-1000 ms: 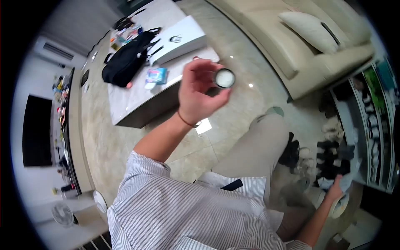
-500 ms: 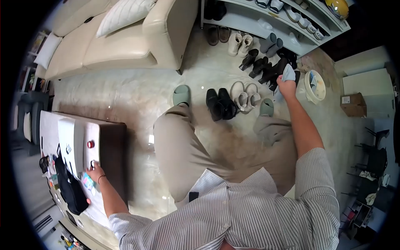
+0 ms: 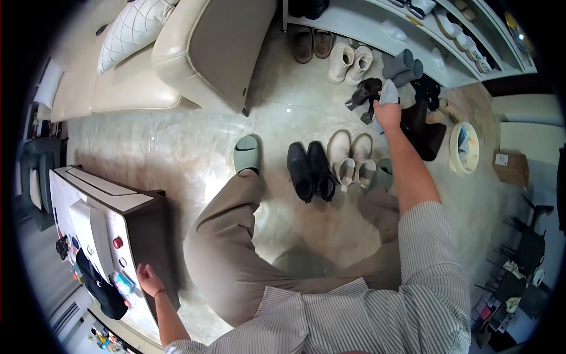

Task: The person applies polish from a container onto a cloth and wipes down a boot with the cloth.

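Note:
My right hand is closed around a pale grey-blue cloth, held out over the shoes by the rack. Just beyond it are dark heeled boots, and taller dark brown boots lie to its right. My left hand hovers at the edge of the white-topped table, fingers apart and apparently holding nothing. Close to that hand on the tabletop are a small dark ring-shaped item, a colourful packet and a red round item. Black ankle boots and beige boots stand between my feet.
A white shoe rack runs along the back, with beige and grey boots before it. A cream bin and cardboard box stand at right. The leather sofa is at upper left.
My left hand has drawn away from the small item on the table. My right hand has shifted left with the cloth, and the head view has moved.

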